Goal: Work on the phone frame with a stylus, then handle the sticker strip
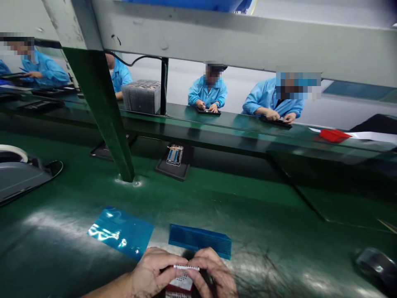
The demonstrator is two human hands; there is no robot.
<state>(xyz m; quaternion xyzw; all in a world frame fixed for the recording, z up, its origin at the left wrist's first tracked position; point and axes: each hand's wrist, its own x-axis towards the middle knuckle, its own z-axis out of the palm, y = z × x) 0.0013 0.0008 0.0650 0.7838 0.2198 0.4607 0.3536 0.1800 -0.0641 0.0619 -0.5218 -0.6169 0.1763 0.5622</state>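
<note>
At the bottom middle of the frame, your two hands meet over a small white strip with a row of tiny holes (186, 267). Your left hand (153, 275) holds its left end, and your right hand (214, 275) holds its right end. Both hands pinch it with fingers curled, and the fingertips almost touch each other. The strip lies sideways, its long side running from left to right, so each hand is just as near to it as the other. Under the strip, a red and white piece (181, 285) peeks out between your hands; you cannot tell what it is.

Just above your hands, on the green tabletop (248, 215), lies a blue ribbed block (200, 240). Its long side also runs left to right, a little tilted. To its left lies a shiny blue film (120, 232), flat on the tabletop and close to your left hand.

Farther up, near the green post (105, 120), a dark tray with a phone part (174, 160) sits well apart from your hands. At the left edge is a grey machine (18, 176). At the top of the frame, people in blue coats (207, 91) work at the far side of the line.
</note>
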